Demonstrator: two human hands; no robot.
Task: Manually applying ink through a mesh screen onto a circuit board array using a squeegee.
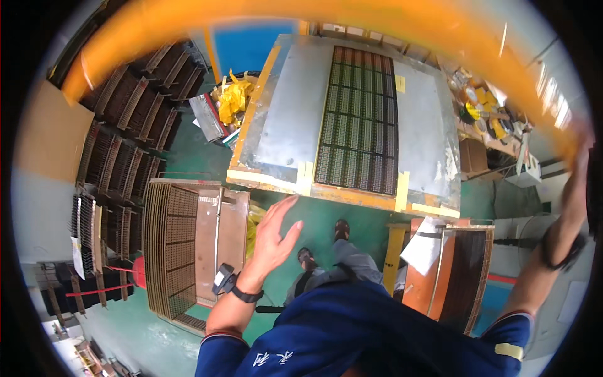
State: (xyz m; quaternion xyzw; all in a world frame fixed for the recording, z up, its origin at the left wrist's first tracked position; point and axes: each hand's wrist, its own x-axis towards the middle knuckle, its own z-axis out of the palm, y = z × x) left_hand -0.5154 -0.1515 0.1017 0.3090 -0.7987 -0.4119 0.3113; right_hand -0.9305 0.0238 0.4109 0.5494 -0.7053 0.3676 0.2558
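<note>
My left hand hangs open in front of the table, fingers stretched and thumb apart, with nothing in it. My raised right hand is at the far right rim, closed on an orange frame; its fingers are partly blurred. That frame arches across the top of the view, above the table. On the grey table top lies a dark green panel with a grid of small rectangular patterns, like a circuit board sheet. Yellow tape strips sit beside its near corners.
A wire rack of thin slots stands left of me, and another rack with a white paper stands right. Dark racks line the left wall. A bin with yellow wrapping and a cluttered bench flank the table.
</note>
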